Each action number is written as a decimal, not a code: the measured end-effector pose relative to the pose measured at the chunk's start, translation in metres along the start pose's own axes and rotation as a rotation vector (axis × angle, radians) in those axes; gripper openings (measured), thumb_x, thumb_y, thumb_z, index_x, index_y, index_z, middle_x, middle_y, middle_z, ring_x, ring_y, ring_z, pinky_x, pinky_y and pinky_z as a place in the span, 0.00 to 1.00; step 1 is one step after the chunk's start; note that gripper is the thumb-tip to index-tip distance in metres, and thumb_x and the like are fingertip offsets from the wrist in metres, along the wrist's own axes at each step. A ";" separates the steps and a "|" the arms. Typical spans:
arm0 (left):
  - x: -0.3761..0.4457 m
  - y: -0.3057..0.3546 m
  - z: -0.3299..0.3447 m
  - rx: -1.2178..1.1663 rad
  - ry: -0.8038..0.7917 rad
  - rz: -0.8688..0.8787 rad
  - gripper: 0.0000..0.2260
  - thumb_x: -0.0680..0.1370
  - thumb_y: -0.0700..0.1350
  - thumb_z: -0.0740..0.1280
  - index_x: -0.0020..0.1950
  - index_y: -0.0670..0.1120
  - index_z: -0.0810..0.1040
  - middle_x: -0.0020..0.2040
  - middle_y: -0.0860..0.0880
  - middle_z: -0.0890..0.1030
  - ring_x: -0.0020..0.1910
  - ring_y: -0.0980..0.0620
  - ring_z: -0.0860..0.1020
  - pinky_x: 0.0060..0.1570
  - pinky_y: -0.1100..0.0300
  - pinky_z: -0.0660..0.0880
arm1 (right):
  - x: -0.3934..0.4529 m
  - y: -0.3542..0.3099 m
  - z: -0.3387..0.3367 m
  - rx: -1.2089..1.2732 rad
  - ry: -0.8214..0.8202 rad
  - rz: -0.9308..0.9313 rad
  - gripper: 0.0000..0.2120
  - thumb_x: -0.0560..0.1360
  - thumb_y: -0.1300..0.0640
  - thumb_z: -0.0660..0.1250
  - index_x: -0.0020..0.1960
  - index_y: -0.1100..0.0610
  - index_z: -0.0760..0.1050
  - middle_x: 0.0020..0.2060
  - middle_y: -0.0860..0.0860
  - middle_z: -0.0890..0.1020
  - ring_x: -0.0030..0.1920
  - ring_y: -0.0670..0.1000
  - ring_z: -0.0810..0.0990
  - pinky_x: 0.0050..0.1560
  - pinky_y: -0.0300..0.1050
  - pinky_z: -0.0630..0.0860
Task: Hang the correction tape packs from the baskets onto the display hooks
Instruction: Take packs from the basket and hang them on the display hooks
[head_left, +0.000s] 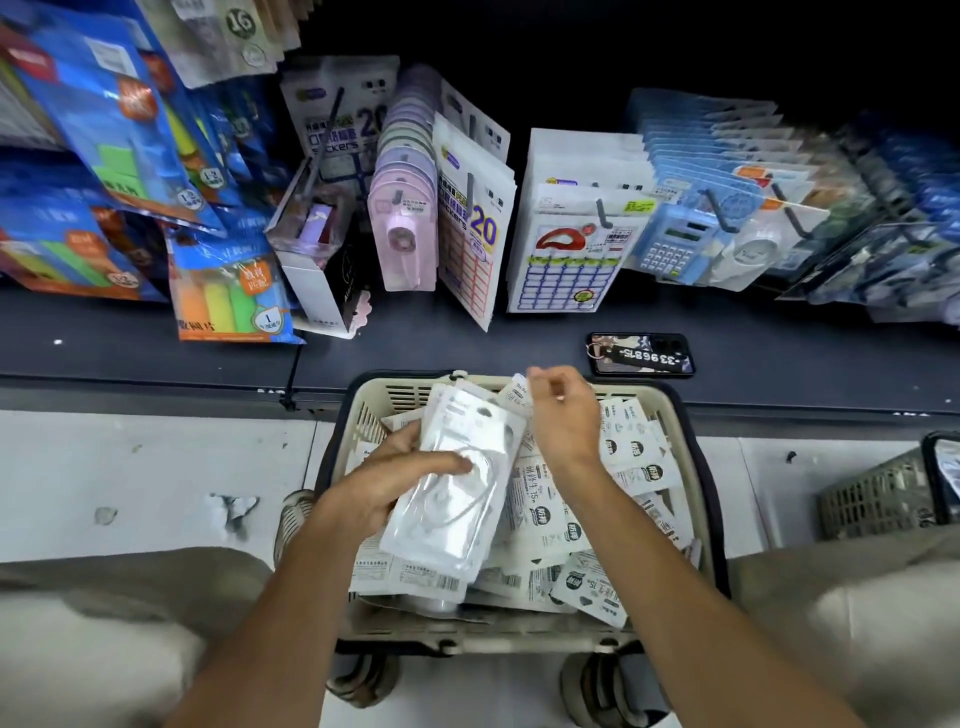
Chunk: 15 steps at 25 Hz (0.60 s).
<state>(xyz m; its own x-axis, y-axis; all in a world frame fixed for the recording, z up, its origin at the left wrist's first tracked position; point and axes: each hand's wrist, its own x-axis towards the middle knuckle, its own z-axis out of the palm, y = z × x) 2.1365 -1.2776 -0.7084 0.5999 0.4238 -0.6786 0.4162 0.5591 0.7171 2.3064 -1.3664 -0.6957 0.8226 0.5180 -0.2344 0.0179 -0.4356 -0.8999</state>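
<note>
A beige basket (696, 499) on the floor in front of me is full of white correction tape packs (550, 514). My left hand (395, 478) grips a stack of clear-fronted packs (457, 483) above the basket, thumb across the top one. My right hand (563, 410) hovers over the basket's far side, fingers loosely curled near the top of one white pack (514, 397); whether it pinches that pack is unclear. Display hooks (602, 213) with hanging goods stand on the dark shelf beyond.
A phone (641, 355) with a key tag lies on the dark shelf ledge just past the basket. A grey basket (878, 499) sits at the right. Sticker sheets, pink tape packs (402, 234), calculators and sticky notes hang along the shelf. My knees flank the basket.
</note>
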 end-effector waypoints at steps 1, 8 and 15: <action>0.000 0.001 0.000 -0.071 0.058 0.008 0.25 0.68 0.40 0.80 0.64 0.51 0.80 0.52 0.47 0.88 0.49 0.45 0.87 0.47 0.50 0.82 | -0.002 0.007 -0.006 0.024 0.033 0.161 0.09 0.83 0.51 0.64 0.51 0.57 0.77 0.48 0.49 0.82 0.54 0.50 0.82 0.62 0.54 0.76; 0.003 0.010 0.003 -0.091 0.116 0.019 0.22 0.68 0.41 0.81 0.61 0.47 0.83 0.50 0.43 0.88 0.48 0.42 0.87 0.50 0.45 0.84 | -0.056 0.029 0.018 0.305 -0.707 0.383 0.22 0.82 0.33 0.48 0.63 0.35 0.78 0.59 0.44 0.85 0.60 0.48 0.83 0.63 0.51 0.77; 0.015 0.030 -0.011 -0.131 0.281 0.173 0.18 0.65 0.40 0.83 0.51 0.53 0.83 0.45 0.52 0.89 0.42 0.51 0.88 0.32 0.60 0.81 | -0.002 0.091 -0.037 -1.131 -0.843 -0.467 0.53 0.70 0.62 0.73 0.81 0.39 0.43 0.80 0.41 0.39 0.79 0.45 0.37 0.77 0.48 0.44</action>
<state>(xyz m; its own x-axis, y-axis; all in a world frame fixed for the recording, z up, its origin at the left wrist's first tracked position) 2.1512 -1.2465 -0.6988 0.4348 0.6893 -0.5795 0.2227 0.5412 0.8109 2.3273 -1.4347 -0.7633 0.0620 0.8602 -0.5062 0.9278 -0.2366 -0.2884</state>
